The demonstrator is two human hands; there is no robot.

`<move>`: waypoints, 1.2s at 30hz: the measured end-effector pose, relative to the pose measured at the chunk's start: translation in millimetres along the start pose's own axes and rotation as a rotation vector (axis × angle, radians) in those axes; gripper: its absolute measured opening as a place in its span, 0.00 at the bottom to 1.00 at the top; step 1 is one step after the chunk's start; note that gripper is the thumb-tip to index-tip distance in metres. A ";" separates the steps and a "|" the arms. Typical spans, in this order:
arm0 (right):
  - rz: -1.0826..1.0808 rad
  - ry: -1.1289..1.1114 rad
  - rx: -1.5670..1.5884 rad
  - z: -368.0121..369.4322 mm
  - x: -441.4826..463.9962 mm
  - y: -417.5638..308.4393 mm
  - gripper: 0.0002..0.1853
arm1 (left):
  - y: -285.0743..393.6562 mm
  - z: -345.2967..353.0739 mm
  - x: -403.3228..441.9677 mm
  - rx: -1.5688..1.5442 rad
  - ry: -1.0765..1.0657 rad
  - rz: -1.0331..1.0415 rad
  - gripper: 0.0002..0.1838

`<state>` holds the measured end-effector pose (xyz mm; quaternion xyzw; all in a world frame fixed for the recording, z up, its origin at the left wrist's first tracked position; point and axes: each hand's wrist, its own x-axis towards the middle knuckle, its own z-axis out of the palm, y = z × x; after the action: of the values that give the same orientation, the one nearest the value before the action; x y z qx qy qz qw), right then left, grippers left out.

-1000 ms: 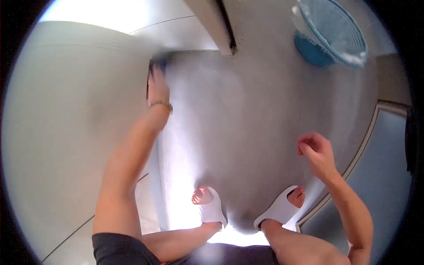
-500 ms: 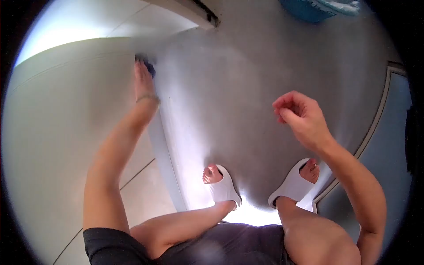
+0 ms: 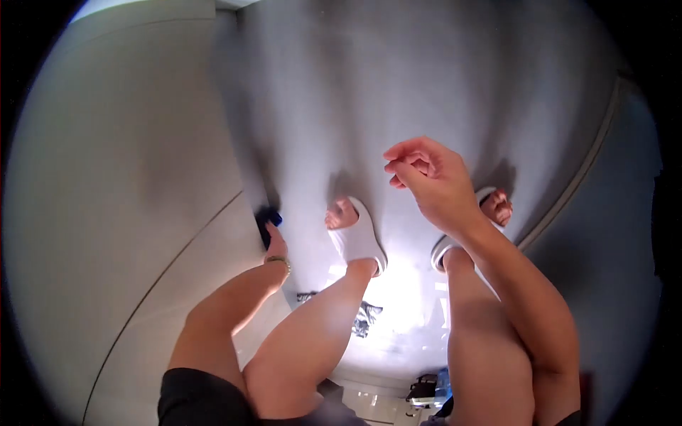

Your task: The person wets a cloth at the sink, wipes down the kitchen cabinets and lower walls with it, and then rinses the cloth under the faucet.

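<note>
My left hand (image 3: 275,245) is low at the left, at the foot of the pale panel (image 3: 142,142). It is closed on a dark blue, cloth-like bundle (image 3: 268,217) pressed along the panel's lower edge; part of the fingers is hidden. A bracelet circles that wrist. My right hand (image 3: 433,177) hangs in the air above the grey floor (image 3: 320,128). Its fingers are curled in towards the thumb, and nothing shows in them. White slippers are on both feet, the left slipper (image 3: 359,238) nearer the cloth.
A raised edge strip (image 3: 572,195) runs along the right side, with a blue-grey surface (image 3: 611,234) beyond it. Behind the feet lies a black-and-white patterned item (image 3: 366,319). Further back, between the legs, are a dark object (image 3: 423,387) and something blue (image 3: 443,383).
My left hand with the cloth has come back along the panel's foot towards my body. My right hand has shifted left. The view has tilted down, so the blue basin has left it.
</note>
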<state>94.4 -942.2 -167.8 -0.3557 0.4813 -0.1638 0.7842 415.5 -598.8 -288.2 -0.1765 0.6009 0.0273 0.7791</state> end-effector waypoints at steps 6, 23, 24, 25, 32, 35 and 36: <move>0.022 0.000 -0.163 26.4 -42.9 -42.7 0.12 | -88.8 -35.8 -52.4 -0.292 -0.006 0.202 0.25; 0.280 -0.072 0.153 100.9 -287.7 28.1 0.10 | 182.4 -2.2 -79.2 -0.545 -0.066 0.143 0.27; 0.305 -0.079 0.128 102.1 -302.3 38.5 0.09 | 243.2 11.7 -80.0 -0.615 -0.101 0.104 0.26; 0.332 -0.081 0.103 104.1 -316.2 44.0 0.09 | 301.9 24.8 -81.4 -0.685 -0.134 0.064 0.26; 0.452 -0.092 0.025 113.3 -408.5 95.0 0.08 | 365.5 53.6 -107.5 -0.587 -0.091 -0.105 0.28; 0.492 -0.053 0.061 118.8 -429.1 105.2 0.09 | 208.5 0.9 -141.7 -0.523 -0.071 -0.024 0.29; 0.495 -0.039 0.087 121.4 -434.3 109.7 0.09 | 180.7 -0.8 -127.4 -0.609 -0.081 -0.020 0.29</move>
<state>-18.9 -557.2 65.4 -0.1960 0.5311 0.0197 0.8241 333.5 -408.3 -211.6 -0.4066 0.5319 0.2057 0.7138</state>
